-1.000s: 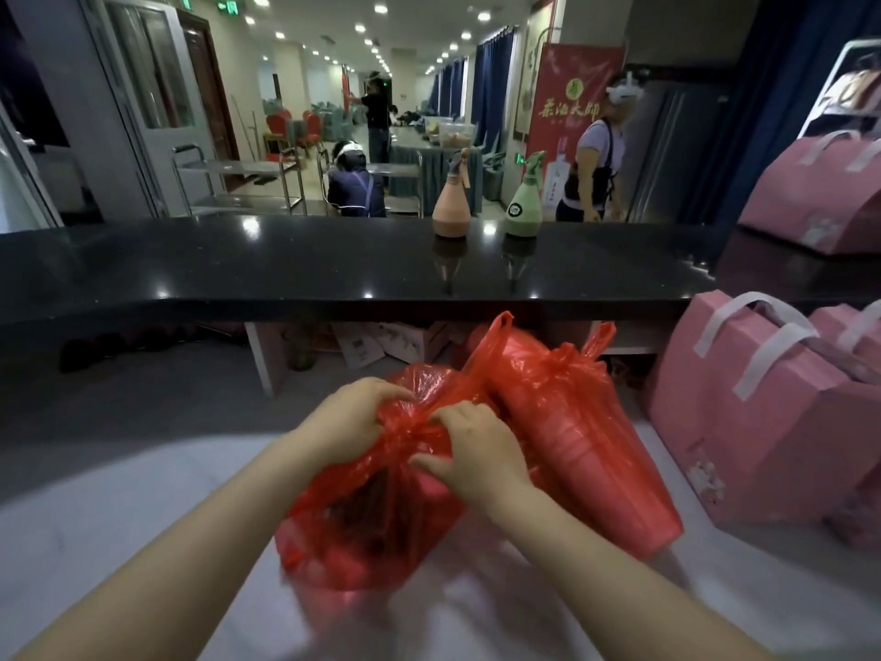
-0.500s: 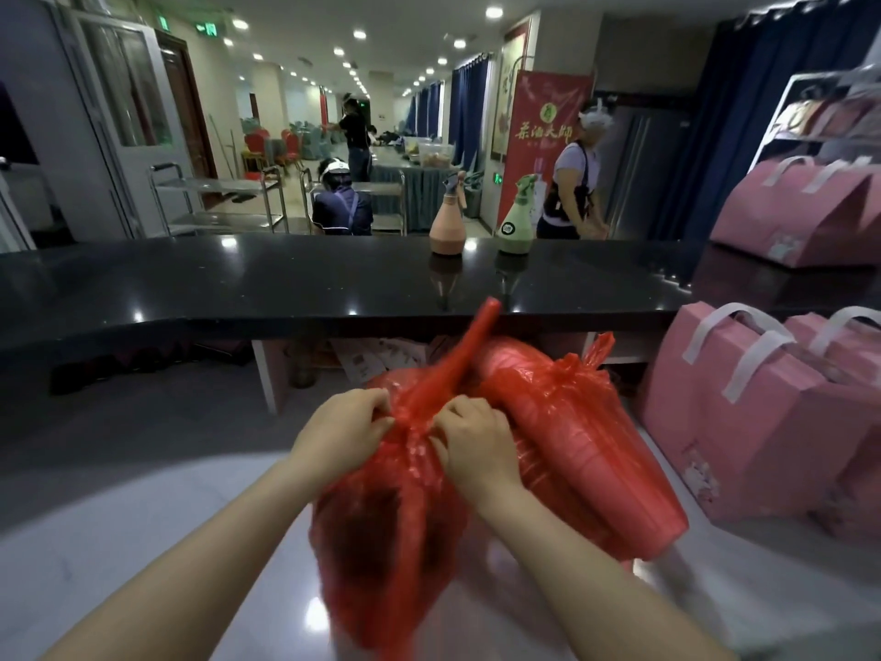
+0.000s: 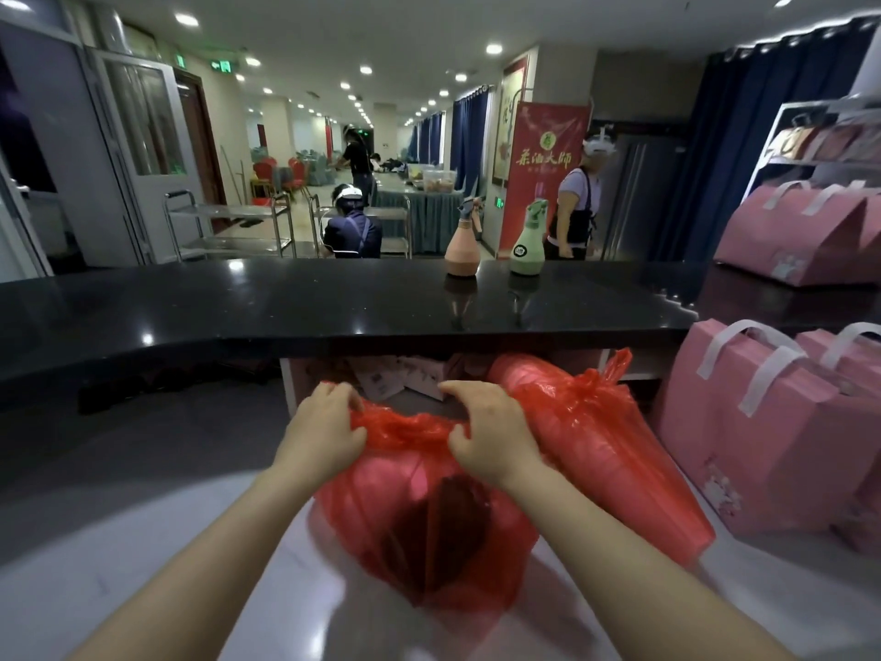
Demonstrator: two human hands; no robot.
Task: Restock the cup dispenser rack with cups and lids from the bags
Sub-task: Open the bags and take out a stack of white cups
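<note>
Behind everything runs a long dining hall, cut off by a black raised counter (image 3: pixel 333 302) where two spray bottles (image 3: pixel 496 243) stand out of the way. Below it the pale worktop (image 3: pixel 119 541) carries the work; pink gift bags (image 3: pixel 763 422) are stacked at its right edge. Against them lies a tied red bag (image 3: pixel 619 450), apparently waiting its turn. Nearest sits the open red bag (image 3: pixel 419 517), something dark inside that I cannot identify. Left hand (image 3: pixel 324 434) and right hand (image 3: pixel 491 436) each grip its rim in curled fingers and draw it apart, seemingly to widen the mouth for reaching in. No dispenser rack is in view
</note>
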